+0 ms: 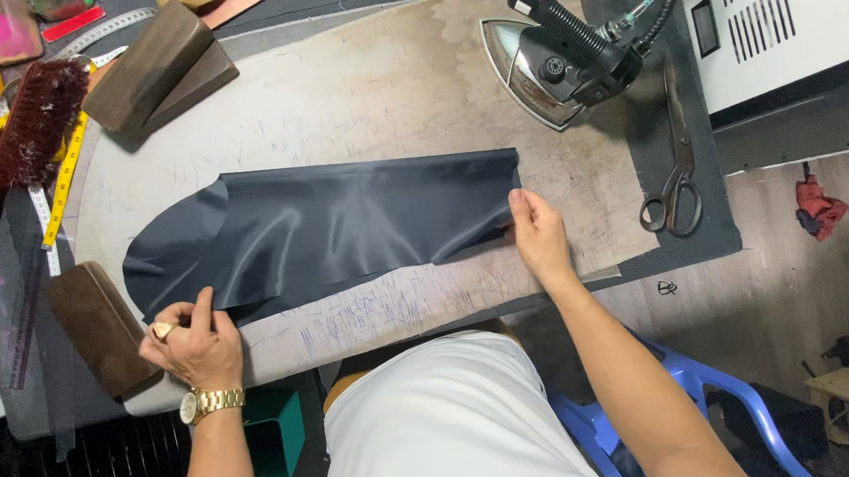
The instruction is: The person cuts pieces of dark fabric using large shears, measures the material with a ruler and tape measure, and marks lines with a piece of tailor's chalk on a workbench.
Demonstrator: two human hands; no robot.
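White cloth of the person's shirt fills the bottom middle of the frame, and just above it both hands work at a dark, shiny piece of fabric (332, 229) laid flat across the pale, marked pressing board (358, 87) on the desk. Left hand (193, 343), with a ring and a gold watch, is at lower left, its fingers pinching the fabric's near edge by the rounded end. Right hand (538, 232) is right of centre, fingers pressed together and gripping the straight end's lower corner. Judging by this, the piece is already spread and mostly smooth, with soft ripples left along its length; pressing looks not yet begun, since the iron (555, 57) rests apart at upper right. Scissors (675, 172) lie beside it, a brush (31, 128) and wooden blocks (150, 74) at upper left.
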